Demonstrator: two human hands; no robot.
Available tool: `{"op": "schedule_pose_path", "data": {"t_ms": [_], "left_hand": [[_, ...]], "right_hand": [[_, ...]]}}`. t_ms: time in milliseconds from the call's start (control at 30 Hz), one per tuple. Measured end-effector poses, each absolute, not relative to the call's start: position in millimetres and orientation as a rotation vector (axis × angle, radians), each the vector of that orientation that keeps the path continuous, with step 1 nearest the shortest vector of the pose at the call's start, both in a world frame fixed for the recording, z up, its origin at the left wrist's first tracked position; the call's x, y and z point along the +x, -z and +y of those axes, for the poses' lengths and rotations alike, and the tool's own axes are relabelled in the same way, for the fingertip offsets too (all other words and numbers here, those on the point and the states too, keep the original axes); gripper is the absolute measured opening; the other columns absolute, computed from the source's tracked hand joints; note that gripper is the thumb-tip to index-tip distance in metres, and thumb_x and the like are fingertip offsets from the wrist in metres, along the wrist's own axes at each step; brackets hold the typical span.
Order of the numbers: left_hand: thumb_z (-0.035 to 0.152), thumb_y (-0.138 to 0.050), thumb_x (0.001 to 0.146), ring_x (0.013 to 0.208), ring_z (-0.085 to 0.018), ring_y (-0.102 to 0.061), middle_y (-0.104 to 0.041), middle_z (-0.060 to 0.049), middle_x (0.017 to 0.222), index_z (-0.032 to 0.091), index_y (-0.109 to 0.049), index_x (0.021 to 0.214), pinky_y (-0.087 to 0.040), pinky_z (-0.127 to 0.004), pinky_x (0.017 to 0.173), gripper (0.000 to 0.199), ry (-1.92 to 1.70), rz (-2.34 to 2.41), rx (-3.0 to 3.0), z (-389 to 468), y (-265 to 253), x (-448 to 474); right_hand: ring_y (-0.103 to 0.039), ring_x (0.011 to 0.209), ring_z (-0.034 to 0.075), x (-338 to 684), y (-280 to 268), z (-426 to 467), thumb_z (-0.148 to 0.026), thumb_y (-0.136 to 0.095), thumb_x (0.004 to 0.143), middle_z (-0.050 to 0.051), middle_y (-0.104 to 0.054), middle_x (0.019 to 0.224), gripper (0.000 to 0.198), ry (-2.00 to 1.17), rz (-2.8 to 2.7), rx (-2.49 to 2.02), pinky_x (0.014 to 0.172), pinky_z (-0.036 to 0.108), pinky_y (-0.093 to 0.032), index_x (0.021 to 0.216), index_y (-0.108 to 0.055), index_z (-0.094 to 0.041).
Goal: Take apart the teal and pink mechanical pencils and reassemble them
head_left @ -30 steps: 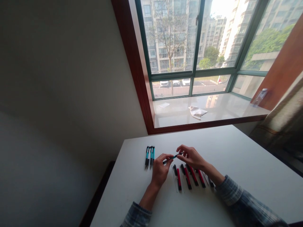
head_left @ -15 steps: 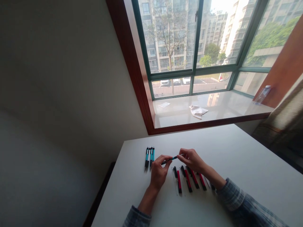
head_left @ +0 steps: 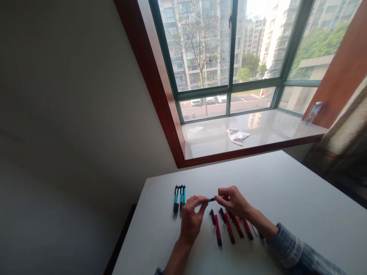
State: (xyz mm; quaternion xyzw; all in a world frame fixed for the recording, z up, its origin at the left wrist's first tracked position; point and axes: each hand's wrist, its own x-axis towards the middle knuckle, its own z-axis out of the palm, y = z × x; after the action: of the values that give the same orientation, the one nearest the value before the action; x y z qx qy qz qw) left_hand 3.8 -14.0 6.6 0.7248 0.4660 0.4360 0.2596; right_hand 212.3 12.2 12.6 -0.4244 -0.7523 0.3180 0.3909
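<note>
My left hand [head_left: 191, 220] is closed, thumb and fingers pinching the barrel of a blue-and-black pen [head_left: 211, 199] held just above the table. At the barrel's right end, my right hand [head_left: 235, 201] is closed too, its fingertips pinching what looks like a thin pale refill, mostly hidden by the fingers. Below the hands lie several red-and-black pen barrels [head_left: 218, 230], with black pen parts [head_left: 212, 217] and thin refills [head_left: 212, 230] beside them. The forearm covers some of these at the right. Several blue, white and black pens [head_left: 179, 200] lie side by side left of my left hand.
All this lies on a white table [head_left: 160, 244] set against a wall [head_left: 86, 133] and a window sill [head_left: 206, 147]. On the sill are a crumpled white cloth [head_left: 237, 136], a flat paper [head_left: 196, 129] and a clear bottle [head_left: 313, 113]. A curtain [head_left: 335, 147] hangs at right.
The camera view has shifted slightly, so the table and hands appear lower. Both hands keep their pinch at the pen, with little visible movement between them.
</note>
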Motion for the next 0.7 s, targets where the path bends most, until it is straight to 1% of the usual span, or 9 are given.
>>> {"op": "schedule_pose_path", "data": {"t_ms": [67,167,200,267,333,400,500,600,700], "left_hand": [[0.026,-0.067,0.093,0.095,-0.025,-0.069,-0.076,-0.006,0.098,0.027,-0.077,0.1,-0.053,-0.039,0.089,0.012,-1.196,1.271,2.017,-13,-4,3],[0.024,-0.066,0.093,0.095,-0.024,-0.069,-0.076,-0.005,0.097,0.027,-0.076,0.1,-0.053,-0.04,0.089,0.012,-1.207,1.281,2.075,-12,-3,2],[0.024,-0.066,0.093,0.095,-0.024,-0.069,-0.076,-0.005,0.097,0.027,-0.076,0.1,-0.053,-0.04,0.089,0.013,-1.206,1.281,2.08,-12,-3,1],[0.023,-0.066,0.093,0.095,-0.024,-0.069,-0.076,-0.005,0.098,0.027,-0.076,0.101,-0.053,-0.039,0.088,0.013,-1.208,1.277,2.065,-13,-4,0],[0.022,-0.067,0.093,0.095,-0.024,-0.069,-0.076,-0.004,0.098,0.027,-0.076,0.102,-0.054,-0.038,0.088,0.014,-1.209,1.268,2.036,-14,-5,-1],[0.022,-0.067,0.093,0.095,-0.023,-0.069,-0.076,-0.004,0.098,0.027,-0.076,0.102,-0.054,-0.038,0.087,0.014,-1.211,1.261,2.016,-15,-6,-2],[0.022,-0.066,0.094,0.094,-0.023,-0.069,-0.076,-0.004,0.098,0.026,-0.076,0.101,-0.054,-0.038,0.086,0.013,-1.217,1.273,2.03,-16,-7,-4],[0.022,-0.065,0.095,0.096,-0.023,-0.069,-0.077,-0.005,0.099,0.026,-0.076,0.1,-0.053,-0.039,0.087,0.013,-1.206,1.303,2.078,-18,-8,-4],[0.02,-0.065,0.094,0.094,-0.023,-0.069,-0.077,-0.004,0.098,0.025,-0.075,0.099,-0.052,-0.04,0.088,0.012,-1.195,1.311,2.139,-21,-9,-4]], "right_hand": [[-0.029,0.049,0.008,210,-12,12,-0.036,-0.053,0.097,-0.007,-0.036,0.05,0.048,-0.819,-1.909,-1.103,0.049,0.023,-0.025,0.053,-0.043,-0.018],[-0.033,0.047,0.008,210,-10,12,-0.04,-0.049,0.099,-0.005,-0.04,0.048,0.052,-0.852,-1.878,-1.134,0.049,0.024,-0.027,0.052,-0.049,-0.018],[-0.035,0.047,0.009,210,-10,12,-0.041,-0.051,0.099,-0.005,-0.043,0.049,0.05,-0.857,-1.866,-1.139,0.049,0.024,-0.028,0.055,-0.053,-0.017],[-0.041,0.05,0.01,212,-11,12,-0.04,-0.058,0.095,-0.004,-0.052,0.055,0.035,-0.877,-1.833,-1.118,0.05,0.023,-0.032,0.069,-0.062,-0.018],[-0.048,0.055,0.011,213,-11,13,-0.038,-0.066,0.091,-0.003,-0.06,0.066,0.02,-0.928,-1.798,-1.05,0.052,0.022,-0.038,0.084,-0.063,-0.019],[-0.054,0.061,0.013,213,-10,13,-0.036,-0.067,0.09,-0.001,-0.065,0.075,0.017,-0.974,-1.786,-0.99,0.057,0.023,-0.044,0.09,-0.063,-0.019],[-0.057,0.065,0.015,212,-7,13,-0.038,-0.065,0.093,0.001,-0.067,0.075,0.02,-0.898,-1.821,-1.041,0.062,0.026,-0.046,0.086,-0.064,-0.02],[-0.056,0.063,0.015,211,-4,11,-0.045,-0.061,0.095,0.0,-0.065,0.07,0.029,-0.768,-1.846,-1.15,0.063,0.027,-0.044,0.08,-0.065,-0.02],[-0.054,0.061,0.015,207,-2,10,-0.048,-0.058,0.097,0.0,-0.064,0.067,0.036,-0.73,-1.847,-1.176,0.063,0.027,-0.042,0.076,-0.063,-0.019]]}}
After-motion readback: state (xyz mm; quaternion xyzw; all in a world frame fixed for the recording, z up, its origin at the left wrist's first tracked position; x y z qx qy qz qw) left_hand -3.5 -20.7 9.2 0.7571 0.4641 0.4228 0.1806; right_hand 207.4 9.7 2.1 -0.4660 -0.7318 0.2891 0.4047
